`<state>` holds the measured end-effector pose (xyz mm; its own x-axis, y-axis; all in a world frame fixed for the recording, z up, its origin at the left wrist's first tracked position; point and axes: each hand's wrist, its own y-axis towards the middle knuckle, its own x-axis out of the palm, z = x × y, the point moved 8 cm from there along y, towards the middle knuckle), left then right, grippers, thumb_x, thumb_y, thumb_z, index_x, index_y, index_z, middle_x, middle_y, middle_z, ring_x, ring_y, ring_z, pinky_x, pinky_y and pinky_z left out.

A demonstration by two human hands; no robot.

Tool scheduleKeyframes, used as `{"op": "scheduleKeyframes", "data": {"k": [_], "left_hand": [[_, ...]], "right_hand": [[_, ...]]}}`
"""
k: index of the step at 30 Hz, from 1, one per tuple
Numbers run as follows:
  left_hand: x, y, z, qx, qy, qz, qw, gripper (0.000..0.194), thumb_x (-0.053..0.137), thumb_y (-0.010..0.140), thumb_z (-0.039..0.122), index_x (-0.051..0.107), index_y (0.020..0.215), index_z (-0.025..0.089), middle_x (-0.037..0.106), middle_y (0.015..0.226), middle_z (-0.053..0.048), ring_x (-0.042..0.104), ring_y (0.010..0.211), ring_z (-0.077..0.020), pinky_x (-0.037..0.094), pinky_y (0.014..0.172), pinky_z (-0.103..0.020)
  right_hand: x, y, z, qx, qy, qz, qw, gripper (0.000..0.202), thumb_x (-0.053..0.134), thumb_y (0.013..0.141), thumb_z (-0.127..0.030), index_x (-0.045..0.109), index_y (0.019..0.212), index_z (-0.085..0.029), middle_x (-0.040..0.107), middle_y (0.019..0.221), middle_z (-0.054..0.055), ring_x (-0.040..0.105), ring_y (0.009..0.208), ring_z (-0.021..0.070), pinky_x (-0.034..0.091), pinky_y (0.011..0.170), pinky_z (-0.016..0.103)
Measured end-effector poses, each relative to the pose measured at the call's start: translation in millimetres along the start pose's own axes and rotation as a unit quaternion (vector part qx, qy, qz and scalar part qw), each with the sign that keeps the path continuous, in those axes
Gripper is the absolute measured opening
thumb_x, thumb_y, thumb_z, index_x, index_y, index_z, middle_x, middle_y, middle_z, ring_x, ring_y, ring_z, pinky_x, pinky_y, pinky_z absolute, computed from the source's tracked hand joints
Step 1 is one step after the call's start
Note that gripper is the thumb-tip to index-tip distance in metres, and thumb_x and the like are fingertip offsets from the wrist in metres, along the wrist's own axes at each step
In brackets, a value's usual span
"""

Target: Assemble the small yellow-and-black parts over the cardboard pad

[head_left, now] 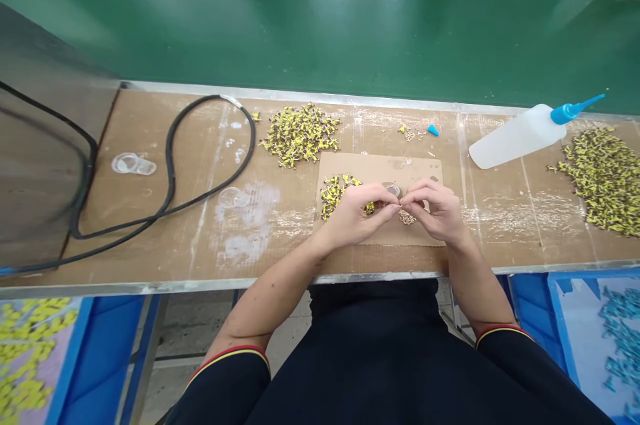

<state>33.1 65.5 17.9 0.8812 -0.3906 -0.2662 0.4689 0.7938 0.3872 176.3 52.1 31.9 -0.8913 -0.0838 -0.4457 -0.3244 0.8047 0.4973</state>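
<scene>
My left hand [364,212] and my right hand [436,210] meet fingertip to fingertip over a cardboard sheet [380,168]. Both are closed in a pinch, and whatever lies between the fingertips is too small to make out. Just below the fingertips is a little heap of tiny pale pieces [407,217]. A small round clear dish [393,190] sits behind them. Beside my left hand lies a small group of yellow-and-dark pieces [332,196], partly covered by that hand.
A larger pile of yellow-and-dark pieces [301,135] lies behind left, another pile [603,178] at far right. A white squeeze bottle [520,136] lies tilted, near a blue cap [433,130]. A black cable [170,165] loops at left. Blue trays [555,318] stand below the table edge.
</scene>
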Motion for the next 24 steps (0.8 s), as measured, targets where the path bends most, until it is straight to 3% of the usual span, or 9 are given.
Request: {"op": "scheduleKeyframes", "data": {"k": [5, 13, 18, 21, 24], "left_hand": [[-1.3, 1, -2, -0.023, -0.024, 0.009, 0.999, 0.013, 0.063, 0.093, 0.02, 0.071, 0.084, 0.017, 0.072, 0.076, -0.003, 0.064, 0.068, -0.0125, 0.05, 0.068, -0.025], [0.2, 3, -14, -0.083, -0.047, 0.01, 0.995, 0.016, 0.064, 0.092, 0.027, 0.074, 0.082, 0.018, 0.075, 0.076, -0.003, 0.063, 0.066, -0.0125, 0.052, 0.066, -0.025], [-23.0, 1, -30, -0.116, -0.039, 0.099, 0.988, 0.014, 0.066, 0.092, 0.027, 0.077, 0.09, 0.018, 0.079, 0.088, -0.005, 0.071, 0.077, -0.0146, 0.056, 0.072, -0.027], [-36.5, -2, -40, -0.133, -0.062, 0.159, 0.976, 0.014, 0.069, 0.09, 0.026, 0.075, 0.097, 0.017, 0.079, 0.091, -0.006, 0.073, 0.081, -0.0145, 0.058, 0.074, -0.027], [-41.1, -3, -44, -0.135, -0.094, 0.18, 0.97, 0.025, 0.071, 0.088, 0.024, 0.07, 0.112, 0.017, 0.077, 0.087, -0.004, 0.073, 0.079, -0.0132, 0.058, 0.072, -0.024]], "right_hand": [[2, -1, 1, 0.007, 0.009, 0.024, 1.0, 0.004, 0.071, 0.095, -0.023, 0.074, 0.093, -0.025, 0.07, 0.081, 0.0, 0.06, 0.065, 0.0115, 0.048, 0.055, 0.025], [3, -2, 4, 0.035, -0.046, 0.01, 0.998, 0.016, 0.059, 0.101, -0.031, 0.07, 0.091, -0.025, 0.069, 0.082, 0.004, 0.063, 0.07, 0.0165, 0.052, 0.062, 0.031], [-10, -3, 21, 0.067, -0.136, 0.005, 0.988, 0.013, 0.061, 0.099, -0.026, 0.071, 0.091, -0.024, 0.071, 0.084, 0.004, 0.06, 0.067, 0.0157, 0.049, 0.06, 0.031], [-9, -4, 32, 0.086, -0.178, -0.024, 0.98, 0.014, 0.06, 0.099, -0.025, 0.072, 0.091, -0.023, 0.073, 0.087, 0.005, 0.065, 0.074, 0.0175, 0.051, 0.065, 0.032], [-3, -4, 38, 0.098, -0.212, -0.057, 0.971, 0.014, 0.06, 0.099, -0.025, 0.072, 0.091, -0.023, 0.074, 0.088, 0.006, 0.066, 0.076, 0.0181, 0.052, 0.069, 0.032]]}}
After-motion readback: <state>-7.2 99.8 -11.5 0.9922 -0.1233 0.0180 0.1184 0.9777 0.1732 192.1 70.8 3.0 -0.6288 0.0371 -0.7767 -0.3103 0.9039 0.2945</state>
